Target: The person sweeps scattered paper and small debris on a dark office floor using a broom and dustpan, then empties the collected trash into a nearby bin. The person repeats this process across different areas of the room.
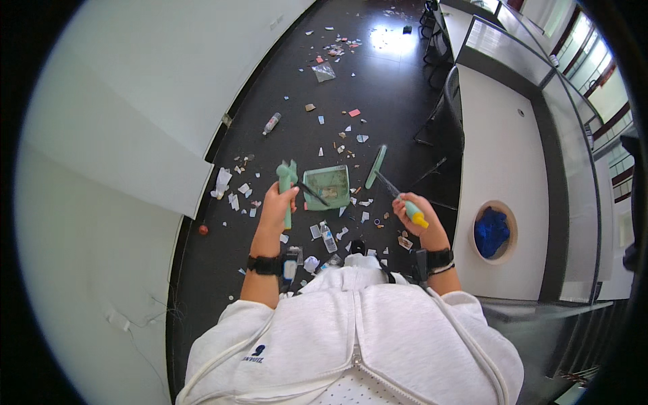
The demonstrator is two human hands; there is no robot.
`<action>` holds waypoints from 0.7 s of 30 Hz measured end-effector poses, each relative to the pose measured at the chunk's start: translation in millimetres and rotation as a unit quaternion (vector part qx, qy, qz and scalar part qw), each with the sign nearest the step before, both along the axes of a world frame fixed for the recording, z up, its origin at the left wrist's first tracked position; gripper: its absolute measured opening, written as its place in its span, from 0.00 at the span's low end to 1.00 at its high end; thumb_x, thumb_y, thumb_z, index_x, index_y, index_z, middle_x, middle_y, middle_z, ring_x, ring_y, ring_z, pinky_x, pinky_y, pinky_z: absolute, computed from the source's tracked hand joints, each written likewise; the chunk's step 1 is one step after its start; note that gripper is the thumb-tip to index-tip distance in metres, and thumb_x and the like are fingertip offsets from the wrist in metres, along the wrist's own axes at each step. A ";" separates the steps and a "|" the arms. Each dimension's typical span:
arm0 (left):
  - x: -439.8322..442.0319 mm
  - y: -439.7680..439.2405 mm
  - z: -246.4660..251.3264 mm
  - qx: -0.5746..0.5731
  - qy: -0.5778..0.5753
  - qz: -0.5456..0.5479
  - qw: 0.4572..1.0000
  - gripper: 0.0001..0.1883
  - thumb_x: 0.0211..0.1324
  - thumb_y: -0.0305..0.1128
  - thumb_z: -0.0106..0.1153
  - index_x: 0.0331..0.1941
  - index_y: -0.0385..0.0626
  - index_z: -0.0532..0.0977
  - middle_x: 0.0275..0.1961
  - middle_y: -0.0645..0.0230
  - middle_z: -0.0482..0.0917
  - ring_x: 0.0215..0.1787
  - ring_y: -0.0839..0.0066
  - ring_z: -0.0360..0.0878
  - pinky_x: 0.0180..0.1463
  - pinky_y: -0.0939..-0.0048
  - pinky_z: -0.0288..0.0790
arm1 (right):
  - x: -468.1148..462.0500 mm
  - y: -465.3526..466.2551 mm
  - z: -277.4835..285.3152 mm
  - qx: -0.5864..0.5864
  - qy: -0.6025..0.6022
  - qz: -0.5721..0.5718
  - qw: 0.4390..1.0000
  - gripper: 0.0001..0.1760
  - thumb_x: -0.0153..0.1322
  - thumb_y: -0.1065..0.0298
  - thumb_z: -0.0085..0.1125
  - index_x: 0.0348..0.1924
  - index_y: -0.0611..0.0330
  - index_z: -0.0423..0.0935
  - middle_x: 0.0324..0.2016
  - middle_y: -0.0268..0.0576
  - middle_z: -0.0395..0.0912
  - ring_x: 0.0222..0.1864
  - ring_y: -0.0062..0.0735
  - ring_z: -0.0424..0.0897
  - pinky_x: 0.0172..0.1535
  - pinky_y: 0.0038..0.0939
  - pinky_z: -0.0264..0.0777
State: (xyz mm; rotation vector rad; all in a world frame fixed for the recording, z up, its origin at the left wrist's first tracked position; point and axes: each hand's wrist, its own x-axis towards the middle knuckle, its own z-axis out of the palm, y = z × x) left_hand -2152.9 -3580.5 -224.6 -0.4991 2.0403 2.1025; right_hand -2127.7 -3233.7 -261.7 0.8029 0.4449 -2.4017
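My left hand (276, 207) is closed around the green handle (287, 190) of a long-handled dustpan. The green dustpan (326, 169) rests on the dark floor, with some debris (329, 192) in it. My right hand (416, 215) grips the handle (414, 208) of a broom, green with a yellow end. The broom's narrow green head (376, 167) is down at the floor, to the right of the dustpan and apart from it. Paper scraps lie between the two. A clear plastic bottle (328, 237) with a label lies just below the dustpan.
Paper scraps (340, 50), a plastic bag (324, 72) and another bottle (272, 123) litter the floor ahead. A white wall (126, 126) bounds the left. On the right are a black chair (452, 109) and a white desk (498, 131), bearing a bin (512, 243) with a blue liner.
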 end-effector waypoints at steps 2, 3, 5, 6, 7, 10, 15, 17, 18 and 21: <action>-58.4 4.9 9.2 -0.019 -0.003 -0.030 0.999 0.12 0.54 0.31 0.60 0.40 0.42 0.71 0.22 0.74 0.70 0.20 0.83 0.68 0.23 0.78 0.64 | -57.9 -0.1 10.4 -0.030 0.021 0.015 0.999 0.09 0.70 0.71 0.51 0.36 0.68 0.64 0.31 0.44 0.71 0.26 0.21 0.74 0.27 0.15 0.73; -91.6 9.2 11.9 -0.021 0.014 -0.045 0.999 0.12 0.54 0.31 0.60 0.40 0.42 0.71 0.22 0.74 0.70 0.20 0.83 0.68 0.23 0.79 0.64 | -87.8 2.2 15.6 -0.026 0.029 0.037 0.999 0.09 0.71 0.70 0.50 0.36 0.68 0.63 0.31 0.46 0.71 0.25 0.20 0.74 0.26 0.13 0.72; -150.0 13.5 12.3 -0.016 0.007 -0.027 0.999 0.12 0.53 0.30 0.60 0.40 0.42 0.71 0.22 0.74 0.70 0.20 0.84 0.68 0.24 0.79 0.64 | -141.9 9.1 21.2 0.003 0.034 0.027 0.999 0.09 0.71 0.70 0.50 0.36 0.68 0.64 0.31 0.45 0.71 0.25 0.19 0.74 0.26 0.13 0.72; -178.5 14.5 9.7 -0.004 0.005 -0.017 1.000 0.12 0.53 0.30 0.60 0.40 0.43 0.71 0.22 0.74 0.70 0.20 0.84 0.68 0.24 0.79 0.64 | -167.0 11.9 19.9 -0.013 0.030 0.022 0.999 0.09 0.71 0.70 0.49 0.36 0.68 0.64 0.31 0.45 0.71 0.25 0.19 0.74 0.26 0.13 0.72; -205.4 16.1 4.5 0.008 0.001 -0.005 1.000 0.12 0.53 0.30 0.60 0.40 0.43 0.71 0.22 0.74 0.70 0.20 0.84 0.68 0.24 0.79 0.64 | -193.2 15.9 16.3 0.012 0.038 0.024 0.999 0.08 0.71 0.70 0.49 0.36 0.68 0.64 0.31 0.45 0.71 0.25 0.19 0.74 0.26 0.13 0.72; -299.3 20.8 -15.9 0.012 0.006 -0.007 1.000 0.12 0.53 0.29 0.60 0.40 0.42 0.71 0.22 0.75 0.71 0.19 0.85 0.68 0.23 0.79 0.64 | -280.5 29.1 -2.9 0.001 0.055 0.031 0.998 0.08 0.72 0.70 0.48 0.36 0.68 0.65 0.31 0.45 0.71 0.25 0.19 0.75 0.27 0.14 0.72; -474.0 40.1 -37.8 0.002 0.000 -0.036 0.999 0.11 0.52 0.29 0.60 0.39 0.41 0.72 0.22 0.74 0.71 0.18 0.83 0.68 0.22 0.79 0.64 | -451.1 42.8 -21.7 -0.040 0.015 -0.006 0.999 0.10 0.73 0.68 0.47 0.36 0.69 0.65 0.31 0.45 0.71 0.26 0.21 0.76 0.28 0.15 0.74; -542.3 50.3 -33.6 0.006 0.018 -0.056 0.998 0.11 0.53 0.29 0.59 0.40 0.41 0.72 0.22 0.73 0.71 0.18 0.83 0.68 0.23 0.78 0.64 | -515.4 55.5 -13.7 -0.091 -0.035 0.001 0.995 0.09 0.71 0.70 0.49 0.35 0.67 0.64 0.31 0.43 0.70 0.25 0.22 0.74 0.27 0.17 0.73; -569.9 57.3 -33.0 0.007 0.018 -0.064 0.998 0.11 0.53 0.29 0.59 0.40 0.41 0.72 0.23 0.73 0.71 0.18 0.82 0.68 0.23 0.78 0.64 | -542.7 61.4 -9.4 -0.100 -0.012 0.013 0.995 0.09 0.71 0.70 0.48 0.35 0.68 0.64 0.30 0.43 0.70 0.25 0.22 0.74 0.27 0.17 0.73; -637.8 72.0 -25.8 0.013 0.016 -0.085 0.996 0.11 0.53 0.30 0.58 0.40 0.41 0.72 0.23 0.73 0.71 0.20 0.82 0.68 0.24 0.78 0.65 | -603.8 75.9 -1.2 -0.118 -0.012 -0.050 0.992 0.09 0.71 0.69 0.48 0.35 0.68 0.64 0.29 0.42 0.70 0.25 0.23 0.74 0.26 0.18 0.73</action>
